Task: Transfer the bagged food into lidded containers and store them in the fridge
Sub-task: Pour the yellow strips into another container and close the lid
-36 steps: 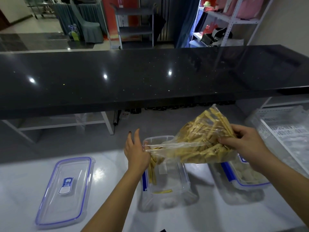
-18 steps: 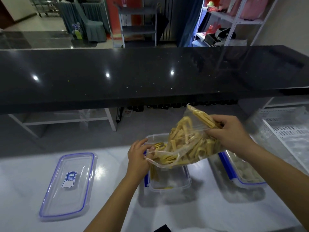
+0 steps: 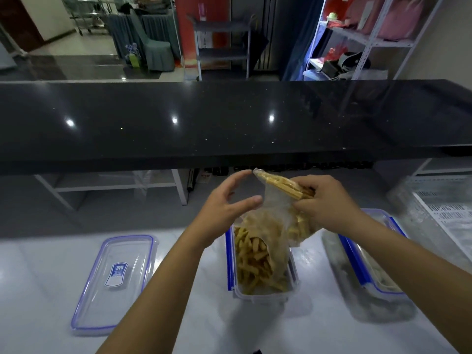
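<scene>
Right hand [image 3: 324, 203] gripping upturned clear plastic bag [image 3: 277, 200] of yellow food sticks [image 3: 258, 261], mouth hanging inside open clear blue-rimmed container [image 3: 265, 295] on white counter [image 3: 38, 272]; left hand [image 3: 227, 205] hovering released beside bag, fingers spread.

Setting: service or prep counter in what looks like a catering or banquet venue, not a home kitchen. Evidence: long raised black speckled stone counter [image 3: 229, 123] with a lower white worktop [image 3: 38, 277] in front of it; chairs in grey-blue fitted covers [image 3: 155, 52] and draped tables beyond, on a polished floor; dark tiered service trolley [image 3: 222, 47] against a red panel; white slotted-angle metal shelving [image 3: 370, 42] stacked with pink and red goods; white perforated plastic crate [image 3: 444, 215] on the worktop; clear food-storage containers with blue seals, one holding yellow food strips [image 3: 255, 264].
</scene>
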Tool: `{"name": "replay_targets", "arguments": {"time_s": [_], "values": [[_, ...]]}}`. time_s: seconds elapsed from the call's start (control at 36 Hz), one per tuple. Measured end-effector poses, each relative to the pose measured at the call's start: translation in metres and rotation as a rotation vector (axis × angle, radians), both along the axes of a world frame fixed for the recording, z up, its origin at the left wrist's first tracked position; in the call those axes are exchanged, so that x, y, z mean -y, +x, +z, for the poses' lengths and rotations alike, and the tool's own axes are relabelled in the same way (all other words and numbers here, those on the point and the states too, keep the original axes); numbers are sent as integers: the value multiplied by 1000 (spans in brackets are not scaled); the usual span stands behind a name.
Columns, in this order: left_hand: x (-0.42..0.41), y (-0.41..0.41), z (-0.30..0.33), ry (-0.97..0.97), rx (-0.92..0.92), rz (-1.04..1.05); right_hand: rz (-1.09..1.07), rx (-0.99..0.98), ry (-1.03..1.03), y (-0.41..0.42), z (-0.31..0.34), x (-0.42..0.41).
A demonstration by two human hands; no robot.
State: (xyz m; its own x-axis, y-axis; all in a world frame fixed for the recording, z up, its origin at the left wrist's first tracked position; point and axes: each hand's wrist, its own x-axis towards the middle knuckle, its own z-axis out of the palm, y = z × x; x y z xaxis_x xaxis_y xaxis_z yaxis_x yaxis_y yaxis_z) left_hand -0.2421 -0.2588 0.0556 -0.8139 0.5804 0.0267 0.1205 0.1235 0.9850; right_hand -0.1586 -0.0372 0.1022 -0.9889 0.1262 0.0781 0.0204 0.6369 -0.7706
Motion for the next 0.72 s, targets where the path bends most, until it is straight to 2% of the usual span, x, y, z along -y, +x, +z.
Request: {"name": "replay_targets", "arguments": {"time_s": [0.11,0.22,0.58,0.72], "values": [[-16,-6,14,136,45,24,40,-6,100,-1,1,4],[-17,-6,18,187,7,37,28,-3,134,0,1,3],[1,-8,22,129,-112,141,84,34,207,-1,-3,12],[10,-12,27,103,-130,182,112,108,202,1,-2,5]]}}
